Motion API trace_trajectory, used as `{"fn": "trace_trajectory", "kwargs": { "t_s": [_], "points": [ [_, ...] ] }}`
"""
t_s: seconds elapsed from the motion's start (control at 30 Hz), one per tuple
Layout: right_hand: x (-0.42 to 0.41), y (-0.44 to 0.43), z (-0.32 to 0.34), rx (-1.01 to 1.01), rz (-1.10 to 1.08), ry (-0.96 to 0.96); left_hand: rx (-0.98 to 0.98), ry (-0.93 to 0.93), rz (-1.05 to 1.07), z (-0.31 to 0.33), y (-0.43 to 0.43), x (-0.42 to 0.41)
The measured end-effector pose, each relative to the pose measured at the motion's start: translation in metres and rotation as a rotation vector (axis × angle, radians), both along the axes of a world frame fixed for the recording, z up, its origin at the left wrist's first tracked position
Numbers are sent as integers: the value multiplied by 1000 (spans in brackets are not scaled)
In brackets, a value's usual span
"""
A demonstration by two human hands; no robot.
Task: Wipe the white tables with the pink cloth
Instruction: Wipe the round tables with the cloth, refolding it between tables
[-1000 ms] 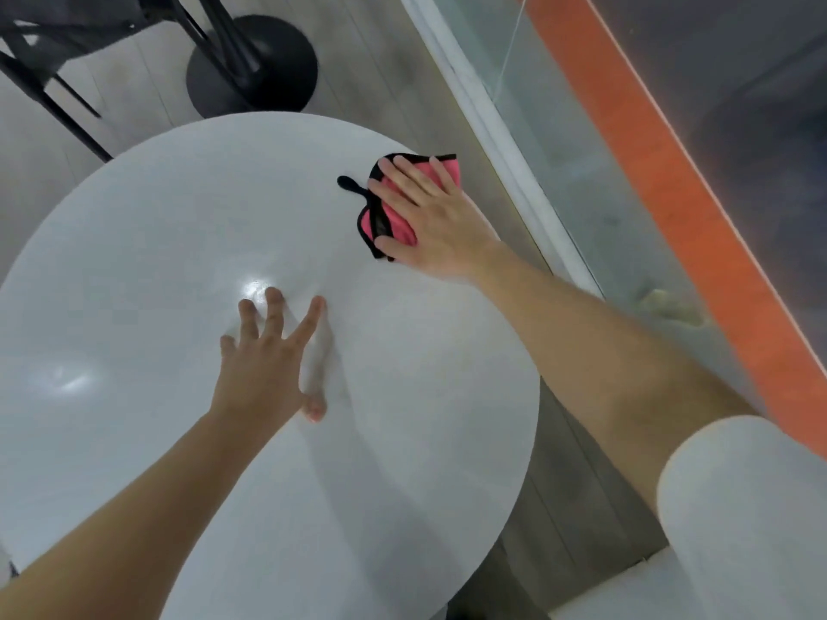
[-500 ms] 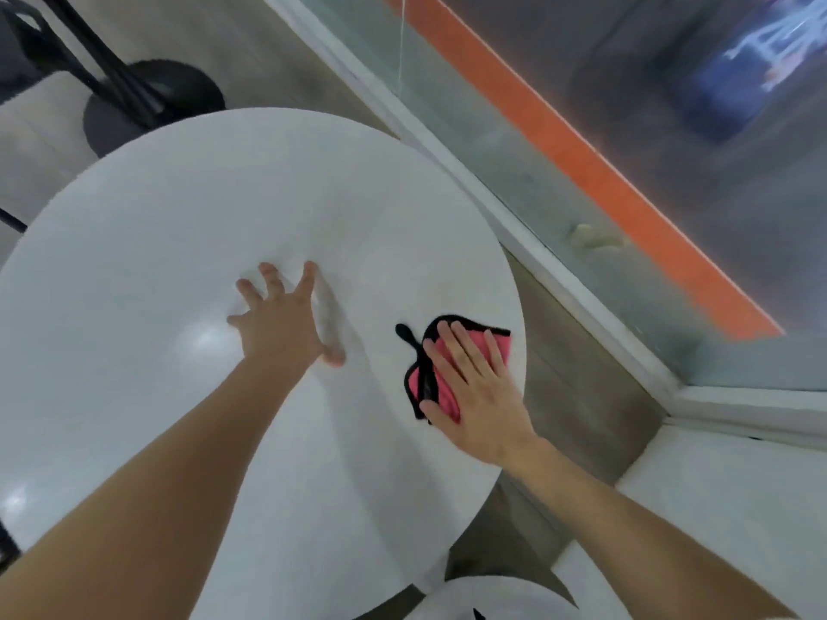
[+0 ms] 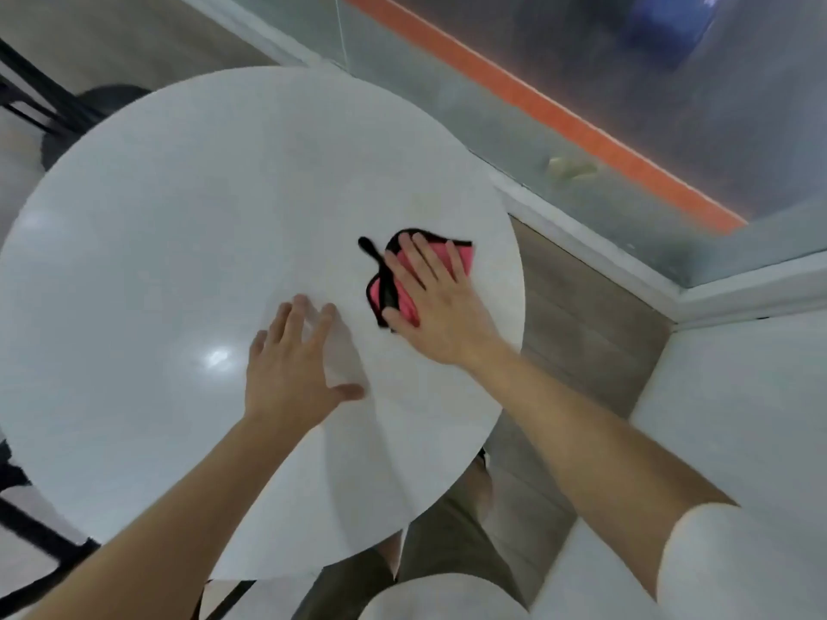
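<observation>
One view here, worn on the person's head, and it looks forward and steeply down onto the round white table (image 3: 156, 261), which fills most of the frame. It sits close: both bare forearms (image 3: 179, 507) run in from the bottom edge, and the left hand (image 3: 291, 364) and the right hand (image 3: 441, 313) land near the centre. The wide lens bows the tabletop's rim, and the glass wall (image 3: 470, 127) crosses the upper right corner.

White short sleeve (image 3: 752, 570) on right arm; olive-brown legwear (image 3: 447, 557)
</observation>
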State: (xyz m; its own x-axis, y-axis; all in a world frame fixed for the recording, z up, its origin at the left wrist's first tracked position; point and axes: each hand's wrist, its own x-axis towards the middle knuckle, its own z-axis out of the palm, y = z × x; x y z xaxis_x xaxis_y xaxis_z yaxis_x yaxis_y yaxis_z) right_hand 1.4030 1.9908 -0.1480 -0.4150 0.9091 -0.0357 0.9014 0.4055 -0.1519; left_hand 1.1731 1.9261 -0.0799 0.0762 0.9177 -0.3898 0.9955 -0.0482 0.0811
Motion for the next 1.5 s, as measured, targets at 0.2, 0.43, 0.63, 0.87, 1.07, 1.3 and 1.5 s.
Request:
{"fn": "trace_trajectory", "kwargs": {
  "t_s": [0.2, 0.43, 0.63, 0.87, 1.07, 1.3, 1.5],
  "points": [
    [91, -54, -1, -61, 295, 15, 15, 17, -5, -1, 4, 5],
    [70, 93, -10, -23, -311, -23, 23, 37, -33, -7, 4, 3],
    [31, -77, 0, -16, 228, 63, 27, 29, -28, -5, 3, 2],
    [82, 53, -1, -24, -6, -69, 19, -11, 4, -4, 3, 7],
    [-24, 21, 0, 9, 152, -40, 145, -119, 86, -6, -22, -9],
    [12, 88, 0, -119, 771, -22, 227, -107, 425, 4, -67, 8],
    [-43, 215, -8, -27, 146, -8, 58, -36, 852, 6, -88, 17]
  ]
}}
